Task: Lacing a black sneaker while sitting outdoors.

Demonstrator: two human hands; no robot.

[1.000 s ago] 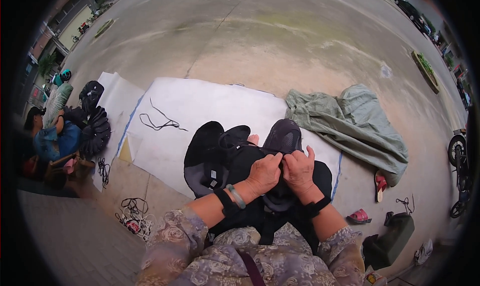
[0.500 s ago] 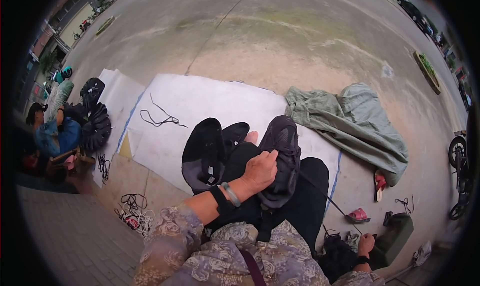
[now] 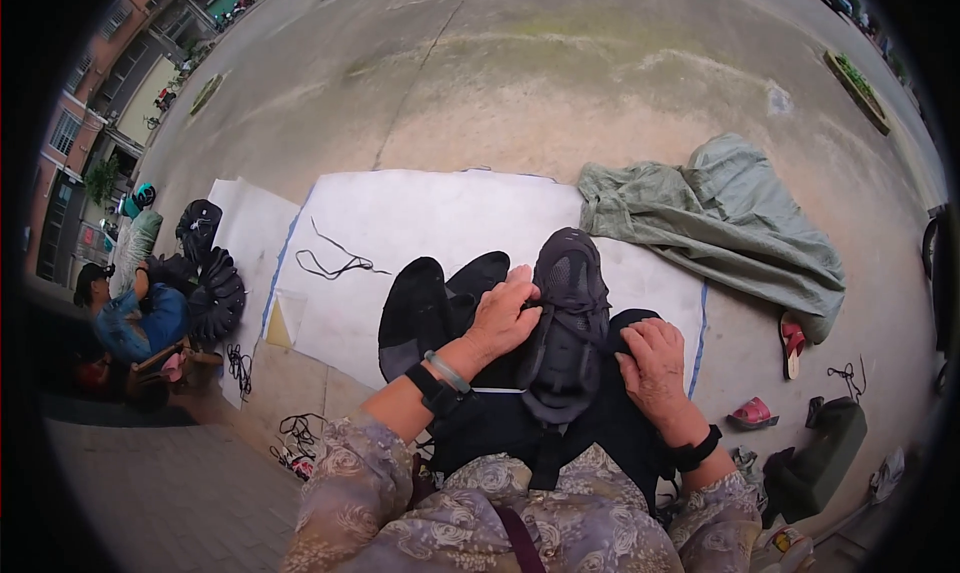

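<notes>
A black mesh lace-up shoe (image 3: 565,313) rests on my lap, its toe pointing away from me. At its left side is my left hand (image 3: 500,323), finger and thumb drawn together on what looks like a bit of dark shoelace, though the fingertips partly hide it. Just right of the shoe, over my dark-clad knee, my right hand (image 3: 655,368) has its fingers loosely bent and apart, with nothing plainly seen in them. Dark insole-shaped pieces (image 3: 412,308) are beside my left hand. Farther off, a loose black shoelace (image 3: 340,270) lies on the white sheet (image 3: 430,208).
Grey-green cloth (image 3: 720,233) is heaped at the right. Near it are a red sandal (image 3: 791,345) and a dark box-like object (image 3: 825,463). Tangled laces (image 3: 298,443) lie left of me. A seated person (image 3: 140,313) is at the far left, beside black shoes (image 3: 215,291).
My right hand has come from far lower right, where it held a stretched lace, to beside the shoe. My left hand has moved off the shoe's top to its left side.
</notes>
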